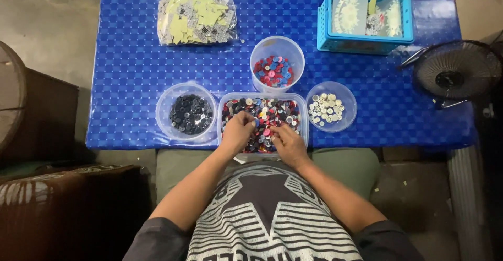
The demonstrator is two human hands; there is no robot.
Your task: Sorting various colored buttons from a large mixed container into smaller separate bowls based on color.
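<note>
Left hand (237,130) down in the rectangular clear tub (301,104) of mixed buttons (267,115), fingers curled among them; whether anything is actually pinched cannot be told from here. Right hand (287,141) in the same tub at the near right, fingertips bent onto the red and pink ones, grip likewise hidden. Both wrists over the near rim, at the front edge of the blue table (126,72).

Around the tub, three clear containers: round bowl of black buttons (190,114) just to the left, round bowl of white and cream buttons (326,109) just to the right, tall cup of red, pink and blue buttons (273,70) right behind.

Judged from that layout: sorting by colour, now at the picking stage, the mixed heap still full. Next move probably calls for isolating one button between fingertips, lifting clear of the heap, and carrying it over the rim to the matching container without dragging neighbours along.

Further back, a clear bag of pale yellow pieces (196,17), a blue basket (327,35) of packets, and a small fan (456,75) off the table's right end.
</note>
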